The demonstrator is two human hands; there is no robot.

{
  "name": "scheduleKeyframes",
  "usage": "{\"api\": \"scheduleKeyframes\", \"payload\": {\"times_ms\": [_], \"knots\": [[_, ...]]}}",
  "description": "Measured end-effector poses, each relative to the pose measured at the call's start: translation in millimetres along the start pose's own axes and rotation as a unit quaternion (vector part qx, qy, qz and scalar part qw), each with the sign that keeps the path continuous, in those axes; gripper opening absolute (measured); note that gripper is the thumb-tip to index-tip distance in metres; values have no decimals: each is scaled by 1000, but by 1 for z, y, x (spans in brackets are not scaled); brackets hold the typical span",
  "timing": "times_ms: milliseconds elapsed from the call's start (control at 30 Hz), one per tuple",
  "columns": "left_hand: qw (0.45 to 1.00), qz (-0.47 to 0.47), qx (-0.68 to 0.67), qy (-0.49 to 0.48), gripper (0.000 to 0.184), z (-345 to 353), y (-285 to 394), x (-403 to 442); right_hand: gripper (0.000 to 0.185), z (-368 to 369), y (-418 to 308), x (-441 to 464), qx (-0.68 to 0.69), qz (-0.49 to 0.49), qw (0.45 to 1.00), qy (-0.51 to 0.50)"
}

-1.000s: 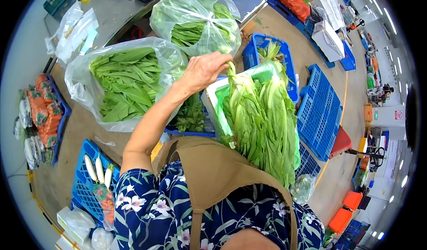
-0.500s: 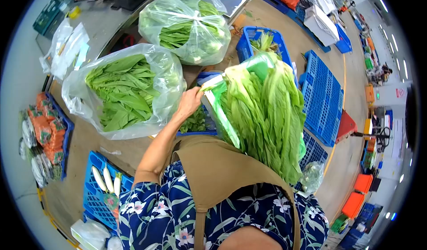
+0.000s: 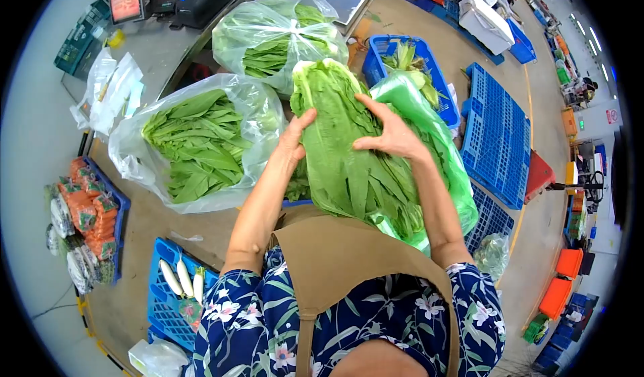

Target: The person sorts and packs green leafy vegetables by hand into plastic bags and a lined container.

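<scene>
A large leafy green lettuce bunch [image 3: 335, 149] lies in front of my chest, its pale stem end pointing away from me. My left hand [image 3: 296, 134] holds its left edge. On its upper right side rests my right hand [image 3: 390, 132], with thumb and forefinger spread around the leaves. A green plastic bag [image 3: 436, 129] with more leaves is under and to the right of the bunch. To the left sits an open clear bag [image 3: 127, 149] of leafy greens [image 3: 198, 142]. Beyond the bunch is a tied clear bag [image 3: 295, 28] of greens.
A blue crate [image 3: 451, 105] with leaf scraps is at upper right, beside a blue pallet [image 3: 496, 135]. White radishes [image 3: 182, 273] lie in a blue crate [image 3: 164, 310] at lower left. Bagged carrots [image 3: 87, 206] are far left. A metal table [image 3: 164, 41] bears devices.
My left hand has let go of the bag edge and now holds the bunch. My right hand has come into view on it. The bunch has shifted left, showing more of the green bag.
</scene>
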State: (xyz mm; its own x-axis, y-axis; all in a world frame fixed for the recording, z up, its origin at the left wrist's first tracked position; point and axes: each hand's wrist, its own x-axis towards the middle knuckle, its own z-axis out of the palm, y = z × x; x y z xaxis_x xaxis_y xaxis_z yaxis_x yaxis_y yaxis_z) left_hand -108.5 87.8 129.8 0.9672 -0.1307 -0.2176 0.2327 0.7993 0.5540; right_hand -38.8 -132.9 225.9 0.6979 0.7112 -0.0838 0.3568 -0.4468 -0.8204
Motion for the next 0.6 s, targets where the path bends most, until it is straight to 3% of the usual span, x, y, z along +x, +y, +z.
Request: {"api": "scheduleKeyframes", "payload": {"times_ms": [33, 133, 233, 300, 400, 533, 567, 600], "knots": [[995, -17, -98, 8, 63, -7, 1, 1, 104, -8, -4, 1, 16, -11, 1000, -17], [982, 6, -187, -12, 59, -19, 4, -4, 97, -36, -8, 8, 56, -22, 996, -71], [975, 45, -216, -13, 65, -26, 1, -3, 83, -59, -12, 15, 116, 27, 990, -71], [973, 71, -220, -23, 68, -31, 0, -2, 77, -62, 8, 25, 245, 39, 968, -49], [970, 114, -212, -47, 71, -33, 3, -1, 79, -63, 40, 44, 338, 92, 935, -47], [962, 116, -225, -100, 74, -42, 6, 1, 72, -52, 68, 62, 28, 201, 978, 37], [962, 115, -223, -106, 75, -46, 7, 3, 78, -48, 70, 65, 92, 176, 979, 34], [963, 116, -218, -110, 75, -48, 12, 2, 87, -47, 53, 65, 260, 116, 959, -4]]}}
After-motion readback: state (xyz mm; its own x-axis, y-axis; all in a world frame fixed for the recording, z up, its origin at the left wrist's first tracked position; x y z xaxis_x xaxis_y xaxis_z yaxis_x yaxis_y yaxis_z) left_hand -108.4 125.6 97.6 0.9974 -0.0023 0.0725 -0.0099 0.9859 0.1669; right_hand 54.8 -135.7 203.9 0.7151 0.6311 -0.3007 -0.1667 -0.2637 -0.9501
